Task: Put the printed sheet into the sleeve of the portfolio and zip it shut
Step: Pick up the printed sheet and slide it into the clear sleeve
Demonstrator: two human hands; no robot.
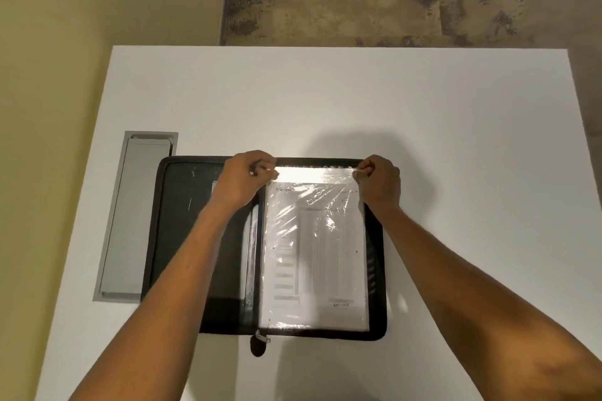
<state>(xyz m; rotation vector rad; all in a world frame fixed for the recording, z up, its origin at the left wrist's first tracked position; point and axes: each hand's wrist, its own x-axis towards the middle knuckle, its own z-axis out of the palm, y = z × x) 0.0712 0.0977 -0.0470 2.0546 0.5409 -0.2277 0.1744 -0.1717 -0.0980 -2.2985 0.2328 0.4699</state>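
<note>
A black zip portfolio (182, 221) lies open on the white table. On its right half sits a clear plastic sleeve (306, 176) with the printed sheet (312, 257) inside it, the sheet's top edge a little below the sleeve's mouth. My left hand (244, 179) pinches the sleeve's top left corner. My right hand (379, 181) pinches the top right corner, and the plastic wrinkles below it. The zip pull (259, 343) hangs off the portfolio's near edge at the spine.
The white table (456, 140) spreads wide on the far and right sides. A grey cable hatch (133, 215) is set flush into the table, left of the portfolio. Beyond the far table edge is a patterned floor (391, 0).
</note>
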